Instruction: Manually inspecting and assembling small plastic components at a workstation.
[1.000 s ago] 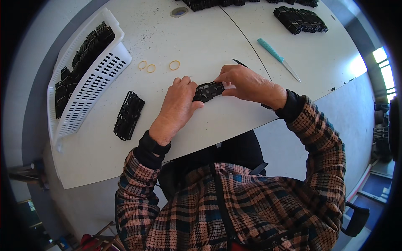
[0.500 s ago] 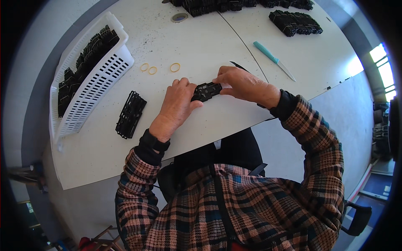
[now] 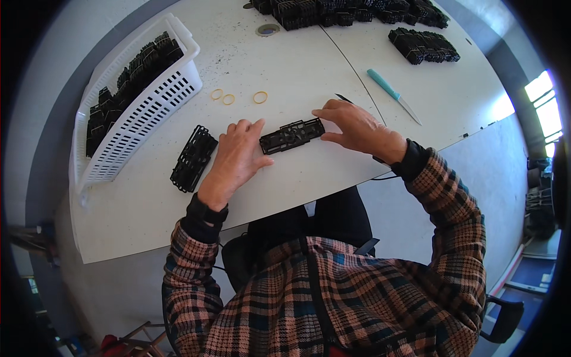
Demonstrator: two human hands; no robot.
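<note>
A long black plastic frame part point(image 3: 291, 136) with cut-outs lies on the white table between my hands. My left hand point(image 3: 237, 156) is just off its left end, thumb and fingers apart, holding nothing. At the other end, my right hand point(image 3: 363, 130) has thumb and fingertips spread around the part's tip; they look apart from it or barely touching. Left of my left hand rests a small stack of similar black plastic parts point(image 3: 194, 159). A dark pointed object point(image 3: 342, 97) shows partly from behind my right hand.
A white slotted basket point(image 3: 143, 114) at the left holds bundled black parts. Several yellow rubber bands, one a separate loop point(image 3: 260, 97), lie beyond my left hand. A knife with a turquoise handle point(image 3: 383, 84) lies at the right. More black bundles point(image 3: 423, 46) line the far side.
Both hands have moved apart and loosened from the black part, which now shows along its whole length. The view has shifted slightly.
</note>
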